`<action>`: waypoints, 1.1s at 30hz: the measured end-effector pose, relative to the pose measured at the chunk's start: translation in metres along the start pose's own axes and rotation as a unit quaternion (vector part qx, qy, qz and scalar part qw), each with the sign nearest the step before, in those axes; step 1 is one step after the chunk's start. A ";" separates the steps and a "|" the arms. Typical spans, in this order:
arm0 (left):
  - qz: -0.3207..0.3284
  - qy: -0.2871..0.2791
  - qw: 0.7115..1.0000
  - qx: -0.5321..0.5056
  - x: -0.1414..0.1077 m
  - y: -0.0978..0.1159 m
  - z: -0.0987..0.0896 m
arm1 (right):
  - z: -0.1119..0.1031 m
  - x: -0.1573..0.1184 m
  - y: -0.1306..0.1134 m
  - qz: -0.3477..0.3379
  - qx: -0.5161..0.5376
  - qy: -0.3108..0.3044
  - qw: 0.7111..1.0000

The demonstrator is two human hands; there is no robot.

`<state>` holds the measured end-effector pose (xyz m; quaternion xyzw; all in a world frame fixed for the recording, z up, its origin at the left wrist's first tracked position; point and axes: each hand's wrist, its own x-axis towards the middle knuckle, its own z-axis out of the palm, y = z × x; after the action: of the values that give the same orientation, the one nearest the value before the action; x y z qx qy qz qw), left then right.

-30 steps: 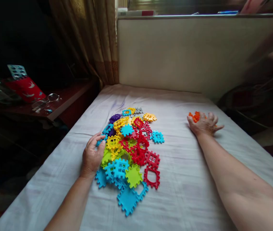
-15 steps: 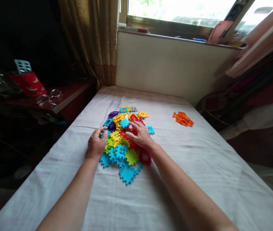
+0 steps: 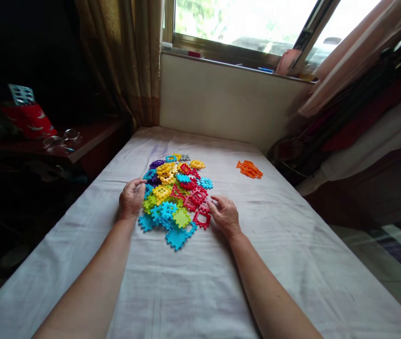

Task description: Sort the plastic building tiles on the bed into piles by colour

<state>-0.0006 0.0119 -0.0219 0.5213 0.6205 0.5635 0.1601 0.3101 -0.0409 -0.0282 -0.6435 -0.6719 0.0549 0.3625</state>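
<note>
One heap of flat plastic pieces [image 3: 172,202], overlapped beyond counting, lies on one creased cloth sheet [image 3: 186,292]; many are square, notched along the edges, some windowed. Two hands flank it, left hand [image 3: 132,198] and right hand [image 3: 225,215], fingers loosely curved, released. One orange cluster [image 3: 250,169] lies apart, right. Farther left sit one pair of round-lensed eyeglasses [image 3: 70,134].
</note>
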 end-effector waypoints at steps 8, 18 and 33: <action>-0.041 0.009 0.998 0.036 0.000 0.007 0.000 | 0.013 0.001 -0.030 -0.032 -0.024 -0.034 0.999; -0.070 0.019 0.997 0.034 0.001 0.015 -0.001 | -0.012 0.008 0.021 0.075 -0.025 0.066 0.995; -0.248 -0.029 0.880 -0.404 0.014 0.011 -0.045 | -0.028 0.000 0.023 0.035 -0.019 0.048 0.998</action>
<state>-0.0362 -0.0020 0.0073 0.2569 0.4431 0.6915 0.5094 0.3452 -0.0482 -0.0202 -0.6754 -0.6317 0.0236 0.3799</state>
